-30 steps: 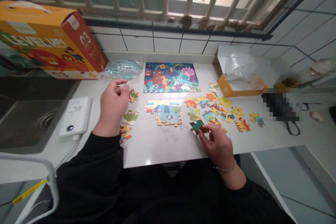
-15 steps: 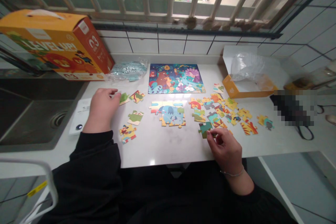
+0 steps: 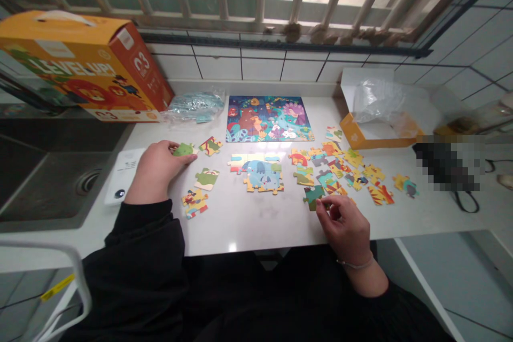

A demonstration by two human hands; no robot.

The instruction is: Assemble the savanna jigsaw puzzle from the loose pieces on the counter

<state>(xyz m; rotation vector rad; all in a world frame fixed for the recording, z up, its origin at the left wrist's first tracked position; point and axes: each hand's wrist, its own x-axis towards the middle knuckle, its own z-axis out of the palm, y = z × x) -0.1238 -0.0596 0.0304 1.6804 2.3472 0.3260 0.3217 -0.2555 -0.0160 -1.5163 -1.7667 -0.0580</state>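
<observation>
My left hand is closed on a green puzzle piece, thumb along its near edge and fingers curled at its left. My right hand is pinched at the edge of a dark green puzzle piece, which lies partly under its fingertips. Between the hands is a joined block of elephant puzzle pieces with uneven edges. Close to my left hand lie a brown-and-green piece, a green-and-cream piece and a yellow pirate section. Several loose animal pieces spread beyond my right hand.
A completed forest puzzle lies at the back. Left of it are a plastic-wrapped packet and an orange box by the sink. An opened box stands back right, with a dark pixelated object nearby.
My left hand has turned and its thumb now stretches along the green puzzle piece, which shows more fully. My right hand stays in the same place.
</observation>
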